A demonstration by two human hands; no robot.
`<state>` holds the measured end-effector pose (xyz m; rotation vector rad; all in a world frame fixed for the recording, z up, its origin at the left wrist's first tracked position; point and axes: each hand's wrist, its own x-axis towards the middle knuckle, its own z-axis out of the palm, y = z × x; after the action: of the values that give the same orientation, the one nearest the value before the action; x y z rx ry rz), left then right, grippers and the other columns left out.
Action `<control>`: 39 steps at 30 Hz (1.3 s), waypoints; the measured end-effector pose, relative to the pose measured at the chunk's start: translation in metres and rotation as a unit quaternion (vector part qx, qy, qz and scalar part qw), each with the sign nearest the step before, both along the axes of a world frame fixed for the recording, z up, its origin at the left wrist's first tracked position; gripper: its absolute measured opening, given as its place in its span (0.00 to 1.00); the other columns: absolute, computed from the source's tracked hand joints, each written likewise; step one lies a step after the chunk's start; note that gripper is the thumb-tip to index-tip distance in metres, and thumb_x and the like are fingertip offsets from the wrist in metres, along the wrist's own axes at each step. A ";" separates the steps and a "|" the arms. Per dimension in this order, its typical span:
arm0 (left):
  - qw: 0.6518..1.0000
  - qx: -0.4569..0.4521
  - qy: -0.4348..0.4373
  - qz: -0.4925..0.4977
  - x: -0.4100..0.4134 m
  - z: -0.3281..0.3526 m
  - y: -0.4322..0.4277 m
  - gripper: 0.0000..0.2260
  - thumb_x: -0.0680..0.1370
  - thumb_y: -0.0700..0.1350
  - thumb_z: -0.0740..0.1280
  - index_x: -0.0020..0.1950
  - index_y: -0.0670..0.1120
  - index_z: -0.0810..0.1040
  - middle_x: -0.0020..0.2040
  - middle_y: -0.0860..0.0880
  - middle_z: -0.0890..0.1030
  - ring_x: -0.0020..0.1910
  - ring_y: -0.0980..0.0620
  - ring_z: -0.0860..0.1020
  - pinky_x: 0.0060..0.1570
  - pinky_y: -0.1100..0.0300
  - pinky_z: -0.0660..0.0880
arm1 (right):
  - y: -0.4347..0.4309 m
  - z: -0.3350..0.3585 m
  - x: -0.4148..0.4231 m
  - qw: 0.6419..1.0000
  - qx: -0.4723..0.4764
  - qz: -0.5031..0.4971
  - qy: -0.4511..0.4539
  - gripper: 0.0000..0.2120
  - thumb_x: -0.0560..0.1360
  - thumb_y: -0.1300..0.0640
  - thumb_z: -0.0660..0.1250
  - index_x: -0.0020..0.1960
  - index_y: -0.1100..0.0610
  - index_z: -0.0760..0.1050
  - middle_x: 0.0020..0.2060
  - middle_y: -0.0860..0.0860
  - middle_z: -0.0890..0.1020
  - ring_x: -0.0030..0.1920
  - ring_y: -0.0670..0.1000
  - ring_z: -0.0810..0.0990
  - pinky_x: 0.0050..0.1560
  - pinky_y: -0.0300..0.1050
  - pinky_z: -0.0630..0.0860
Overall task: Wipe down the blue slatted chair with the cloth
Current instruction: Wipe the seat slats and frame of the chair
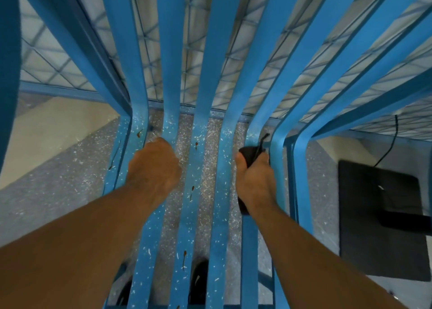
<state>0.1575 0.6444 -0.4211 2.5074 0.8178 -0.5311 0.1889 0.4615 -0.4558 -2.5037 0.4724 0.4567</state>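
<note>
**Both hands on the chair seat, cloth in the right**

At the bottom of the frame two bare forearms reach forward over the chair (217,250), whose blue seat slats run away up the picture with narrow open gaps between them. The slats are dusted with white flecks and carry a few small brown stains (184,257). Through the gaps at bottom centre dark shoes (198,276) show below the seat.

Left of centre, the left hand (154,166) is clenched over a seat slat, knuckles up and fingertips hidden beyond it. Right of centre, the right hand (253,182) grasps the black cloth (248,153), bunched in the fingers and pressed on a slat just before the slats bend upward; a thin dark strand sticks up from the bundle.

The floor (58,203) is grey with white speckles and lies open to the left of the chair. At the right edge a black mat (378,226) lies flat on it, near the chair's outer slat but apart from it, and a black cable (395,130) runs up from the mat's far edge.

Past the hands the slats curve into the backrest and fan toward the top of the frame, wider apart at the upper right. A pale cream surface (58,126) sits at mid-left. Behind the backrest, across the top, stands blue wire mesh (46,65) on a blue rail.
</note>
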 end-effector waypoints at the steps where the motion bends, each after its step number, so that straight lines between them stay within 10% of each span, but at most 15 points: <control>1: 1.000 0.001 -0.001 -0.004 0.000 0.000 -0.001 0.11 0.80 0.41 0.66 0.59 0.39 0.72 0.36 0.50 0.68 0.35 0.51 0.70 0.31 0.61 0.65 | 0.003 0.000 0.012 1.000 0.006 -0.005 -0.006 0.24 0.80 0.39 0.58 0.64 0.57 0.66 0.53 0.57 0.80 0.51 0.60 0.80 0.51 0.56 0.80; 17: 0.999 0.021 -0.018 -0.036 -0.003 -0.004 0.004 0.12 0.80 0.49 0.65 0.56 0.41 0.71 0.33 0.52 0.65 0.30 0.55 0.65 0.27 0.62 0.60 | 0.018 0.000 0.081 0.911 0.169 -0.043 -0.373 0.21 0.81 0.53 0.61 0.67 0.67 0.67 0.52 0.51 0.77 0.48 0.42 0.73 0.48 0.20 0.65; 23: 0.999 0.024 0.001 -0.035 0.000 -0.003 0.004 0.13 0.80 0.51 0.65 0.56 0.42 0.71 0.33 0.53 0.63 0.30 0.55 0.62 0.31 0.61 0.61 | 0.029 0.027 0.110 0.853 0.186 -0.092 -0.478 0.26 0.79 0.44 0.51 0.60 0.66 0.70 0.46 0.52 0.79 0.44 0.48 0.75 0.43 0.33 0.66; 33: 1.000 -0.011 -0.004 -0.024 -0.001 0.000 0.005 0.09 0.81 0.46 0.64 0.49 0.46 0.64 0.34 0.52 0.64 0.31 0.55 0.65 0.30 0.61 0.62 | 0.015 -0.002 0.065 0.979 0.085 -0.090 -0.159 0.24 0.84 0.45 0.49 0.71 0.60 0.65 0.58 0.61 0.79 0.59 0.62 0.77 0.58 0.51 0.72; 39: 0.999 0.008 0.009 -0.041 0.000 -0.007 0.008 0.09 0.79 0.42 0.65 0.56 0.41 0.70 0.35 0.50 0.67 0.37 0.49 0.71 0.34 0.57 0.67 | 0.006 0.000 0.039 0.996 0.036 -0.076 0.015 0.27 0.82 0.39 0.49 0.71 0.57 0.66 0.59 0.61 0.78 0.59 0.63 0.77 0.61 0.60 0.75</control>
<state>0.1580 0.6522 -0.4279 2.5641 0.7303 -0.5775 0.2284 0.4677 -0.4561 -2.3745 0.6406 0.4446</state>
